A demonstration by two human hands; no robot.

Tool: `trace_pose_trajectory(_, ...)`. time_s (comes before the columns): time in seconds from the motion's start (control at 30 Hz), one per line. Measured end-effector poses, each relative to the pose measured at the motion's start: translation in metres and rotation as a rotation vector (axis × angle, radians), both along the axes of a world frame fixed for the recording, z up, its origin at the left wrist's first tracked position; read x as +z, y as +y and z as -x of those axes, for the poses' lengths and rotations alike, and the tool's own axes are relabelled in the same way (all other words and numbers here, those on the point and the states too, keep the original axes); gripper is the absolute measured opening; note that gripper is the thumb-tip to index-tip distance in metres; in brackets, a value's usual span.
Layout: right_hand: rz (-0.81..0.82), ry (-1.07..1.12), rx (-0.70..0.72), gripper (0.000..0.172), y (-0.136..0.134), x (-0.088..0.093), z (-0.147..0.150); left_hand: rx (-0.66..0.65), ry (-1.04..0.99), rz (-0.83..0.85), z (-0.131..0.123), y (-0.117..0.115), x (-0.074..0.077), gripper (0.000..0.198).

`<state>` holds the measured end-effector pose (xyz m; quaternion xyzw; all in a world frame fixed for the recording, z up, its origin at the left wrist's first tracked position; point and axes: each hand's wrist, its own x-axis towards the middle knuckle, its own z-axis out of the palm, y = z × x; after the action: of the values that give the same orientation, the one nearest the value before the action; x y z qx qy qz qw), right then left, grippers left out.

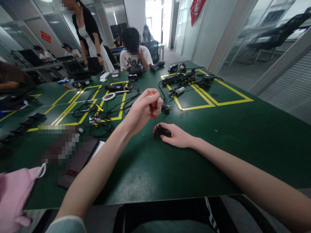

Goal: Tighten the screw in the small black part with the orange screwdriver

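Observation:
My left hand [145, 108] is wrapped round the orange and black handle of a screwdriver [153, 105]. The screwdriver's thin shaft points down and its tip meets a small black part [159, 132] on the green table [150, 171]. My right hand [173, 135] pinches that black part from the right, fingers and thumb around it, holding it against the tabletop. Its exact kind cannot be made out, as the fingers cover much of it. Just behind lies another small dark piece [166, 110]. A tiny speck, perhaps a screw [143, 135], rests left of the part.
Tangled black cables [102, 126] and a white ring-shaped coil [108, 96] lie left. More cables and adapters [187, 77] sit inside yellow tape marks behind. A dark notebook [80, 158] and a pink bag [19, 191] are at front left. A person [136, 51] sits across the table.

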<state>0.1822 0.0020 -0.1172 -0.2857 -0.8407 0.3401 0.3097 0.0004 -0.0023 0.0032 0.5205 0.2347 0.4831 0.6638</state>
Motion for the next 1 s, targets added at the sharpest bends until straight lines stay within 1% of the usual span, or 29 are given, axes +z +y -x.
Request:
trace_pose_trajectory(0.03, 0.001, 0.003, 0.003, 0.026, -0.0001, 0.0001, 0.0, 0.002, 0.003, 0.014, 0.0002, 0.0006, 0.0012, 0.021)
trace_pose_trajectory(0.13, 0.004, 0.013, 0.01, 0.026, -0.0003, 0.0005, 0.0, 0.003, 0.004, 0.062, 0.0008, 0.0028, 0.0032, 0.031)
trace_pose_trajectory(0.2, 0.002, 0.014, 0.011, 0.027, -0.0002, 0.0005, 0.0002, 0.004, -0.01, 0.067, 0.0007, 0.0039, 0.0027, 0.033)
trace_pose_trajectory(0.27, -0.005, 0.011, 0.004, 0.027, -0.0003, 0.0005, 0.0005, 0.001, -0.02, 0.046, 0.0004, 0.0043, 0.0007, 0.027)
trace_pose_trajectory(0.33, -0.008, 0.01, -0.005, 0.028, -0.0006, 0.0008, 0.0008, 0.006, -0.02, 0.015, 0.0002, 0.0038, -0.0018, 0.016)
trace_pose_trajectory(0.37, -0.007, 0.01, -0.01, 0.027, -0.0008, 0.001, 0.0009, 0.013, -0.019, 0.0, 0.0001, 0.0034, -0.0029, 0.016)
trace_pose_trajectory(0.47, 0.004, 0.009, -0.017, 0.025, -0.0016, 0.0017, 0.0011, 0.037, -0.001, -0.021, 0.0003, 0.0022, -0.0039, 0.033)
trace_pose_trajectory(0.5, 0.006, 0.01, -0.019, 0.025, -0.0018, 0.0019, 0.0011, 0.047, 0.006, -0.019, 0.0004, 0.0019, -0.0034, 0.034)
trace_pose_trajectory(0.63, -0.003, 0.014, -0.02, 0.025, -0.0017, 0.0018, 0.0013, 0.069, 0.005, 0.021, 0.0011, 0.0033, 0.0005, 0.023)
trace_pose_trajectory(0.7, -0.016, 0.014, -0.014, 0.025, -0.0013, 0.0013, 0.0012, 0.06, 0.002, 0.043, 0.0013, 0.0051, 0.0015, 0.03)
trace_pose_trajectory(0.77, -0.026, 0.013, -0.01, 0.026, -0.0009, 0.0007, 0.001, 0.061, 0.001, 0.045, 0.0013, 0.0065, 0.0011, 0.034)
trace_pose_trajectory(0.93, -0.014, 0.014, -0.016, 0.024, 0.0, -0.0012, 0.0006, 0.027, 0.009, 0.005, 0.0009, 0.0054, -0.0028, 0.02)
trace_pose_trajectory(1.0, -0.004, 0.023, -0.027, 0.024, 0.0, -0.0019, 0.0009, 0.017, 0.013, -0.011, 0.001, 0.0044, -0.0041, 0.027)
